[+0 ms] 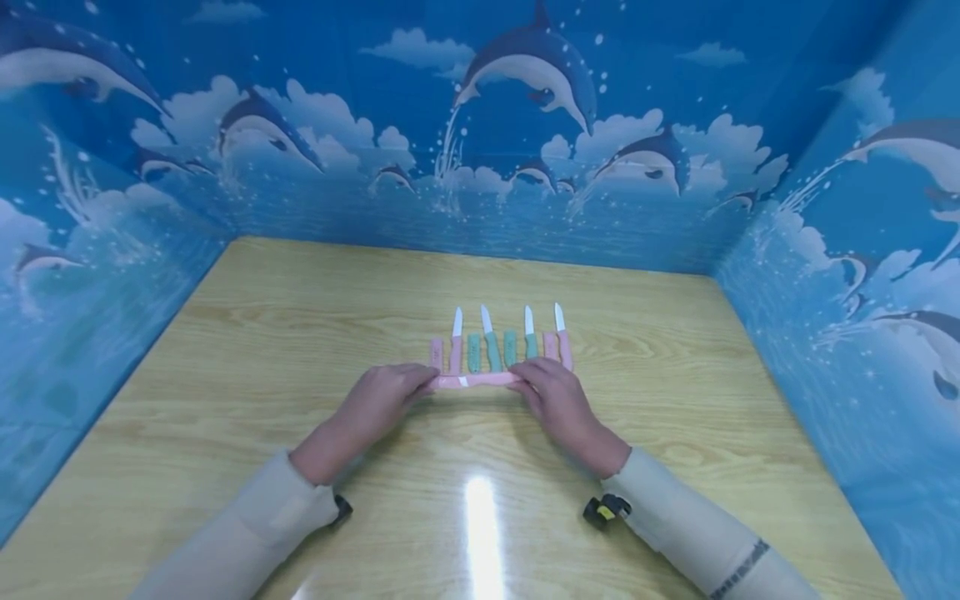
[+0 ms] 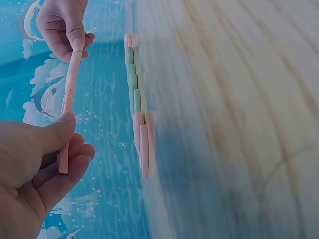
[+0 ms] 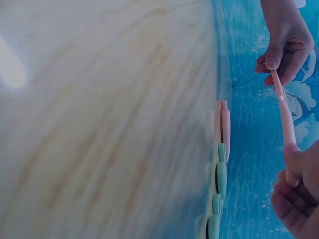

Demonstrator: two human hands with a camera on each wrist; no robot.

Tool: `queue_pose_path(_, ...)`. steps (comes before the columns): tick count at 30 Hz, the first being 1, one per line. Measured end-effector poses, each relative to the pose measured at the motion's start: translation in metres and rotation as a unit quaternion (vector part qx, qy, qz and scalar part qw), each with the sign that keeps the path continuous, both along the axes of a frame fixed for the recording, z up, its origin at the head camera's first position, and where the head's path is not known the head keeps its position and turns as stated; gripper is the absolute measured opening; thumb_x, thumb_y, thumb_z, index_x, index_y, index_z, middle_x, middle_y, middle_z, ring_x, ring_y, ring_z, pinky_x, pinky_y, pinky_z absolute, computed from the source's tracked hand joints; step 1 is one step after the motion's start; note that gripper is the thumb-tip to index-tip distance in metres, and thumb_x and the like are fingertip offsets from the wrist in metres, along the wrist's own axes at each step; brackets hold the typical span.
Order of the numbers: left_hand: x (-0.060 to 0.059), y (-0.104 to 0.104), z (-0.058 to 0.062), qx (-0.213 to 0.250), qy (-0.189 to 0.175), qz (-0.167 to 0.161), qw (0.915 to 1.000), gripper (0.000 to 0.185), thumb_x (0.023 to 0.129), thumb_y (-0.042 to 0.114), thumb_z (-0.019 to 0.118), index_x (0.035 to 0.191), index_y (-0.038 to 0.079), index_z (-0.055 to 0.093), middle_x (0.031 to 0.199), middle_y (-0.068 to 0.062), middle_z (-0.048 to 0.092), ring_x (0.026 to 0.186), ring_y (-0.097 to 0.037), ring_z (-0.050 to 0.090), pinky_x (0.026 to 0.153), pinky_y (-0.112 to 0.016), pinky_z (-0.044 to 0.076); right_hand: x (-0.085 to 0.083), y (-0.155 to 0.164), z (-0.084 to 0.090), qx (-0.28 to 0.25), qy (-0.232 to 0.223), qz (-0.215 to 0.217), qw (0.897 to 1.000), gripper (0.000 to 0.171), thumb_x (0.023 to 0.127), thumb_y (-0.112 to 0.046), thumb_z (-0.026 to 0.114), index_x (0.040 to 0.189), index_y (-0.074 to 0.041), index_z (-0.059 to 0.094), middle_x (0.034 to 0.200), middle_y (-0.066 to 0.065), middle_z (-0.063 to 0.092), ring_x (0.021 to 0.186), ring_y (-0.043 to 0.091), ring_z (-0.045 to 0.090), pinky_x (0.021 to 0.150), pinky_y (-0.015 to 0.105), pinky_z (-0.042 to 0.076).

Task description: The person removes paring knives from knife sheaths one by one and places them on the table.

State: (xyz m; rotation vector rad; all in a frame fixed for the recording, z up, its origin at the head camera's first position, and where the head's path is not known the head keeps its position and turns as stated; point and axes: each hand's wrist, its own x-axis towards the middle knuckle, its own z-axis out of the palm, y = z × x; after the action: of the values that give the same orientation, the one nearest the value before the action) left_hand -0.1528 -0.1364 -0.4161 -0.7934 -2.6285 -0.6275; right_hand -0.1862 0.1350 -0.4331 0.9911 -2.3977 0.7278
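Note:
Both hands hold a pink knife level above the table. My left hand pinches its pink sheath between thumb and fingers. The handle end is gripped by my right hand. A short white stretch of blade shows between sheath and handle; the rest of the blade is hidden. Just beyond the hands lies a row of knives and sheaths: a pink sheath, a pink knife, a green sheath, a green knife, then another green pair and another pink pair.
The wood-grain table carries the row. A blue dolphin-print backdrop stands at its back and sides. Light glares off the table near the front. Dark wrist devices sit at the sleeves.

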Motion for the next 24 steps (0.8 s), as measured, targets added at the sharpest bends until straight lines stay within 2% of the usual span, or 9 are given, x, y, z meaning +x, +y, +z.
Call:
queue_pose_path(9, 0.0012, 0.0001, -0.0010, 0.014, -0.003, -0.005, 0.9999, 0.018, 0.088, 0.008, 0.069, 0.105, 0.002, 0.071, 0.103, -0.015, 0.072, 0.094, -0.027, 0.071, 0.082, -0.036, 0.058, 0.0016, 0.0010, -0.0018, -0.013, 0.008, -0.001, 1.000, 0.020, 0.079, -0.008, 0.079, 0.097, -0.001, 0.072, 0.091, 0.009, 0.071, 0.083, 0.021, 0.066, 0.075, 0.029, 0.057)
queue_pose_path(15, 0.0013, 0.0000, -0.0015, 0.011, -0.003, 0.003, 0.9999, 0.018, 0.088, 0.008, 0.071, 0.105, 0.002, 0.072, 0.101, -0.015, 0.072, 0.092, -0.028, 0.071, 0.080, -0.037, 0.058, 0.0031, 0.0016, -0.0018, -0.010, 0.007, -0.009, 1.000, 0.022, 0.078, -0.010, 0.080, 0.097, -0.002, 0.072, 0.088, 0.008, 0.070, 0.079, 0.019, 0.065, 0.071, 0.028, 0.057)
queue_pose_path(24, 0.0009, -0.0002, -0.0026, 0.009, -0.004, -0.001, 0.9999, 0.019, 0.086, 0.006, 0.072, 0.105, 0.003, 0.073, 0.102, -0.014, 0.072, 0.092, -0.027, 0.071, 0.081, -0.035, 0.058, 0.0042, 0.0033, -0.0031, -0.006, -0.010, -0.021, 1.000, 0.019, 0.081, -0.011, 0.078, 0.098, -0.004, 0.073, 0.087, 0.005, 0.068, 0.078, 0.015, 0.062, 0.070, 0.025, 0.056)
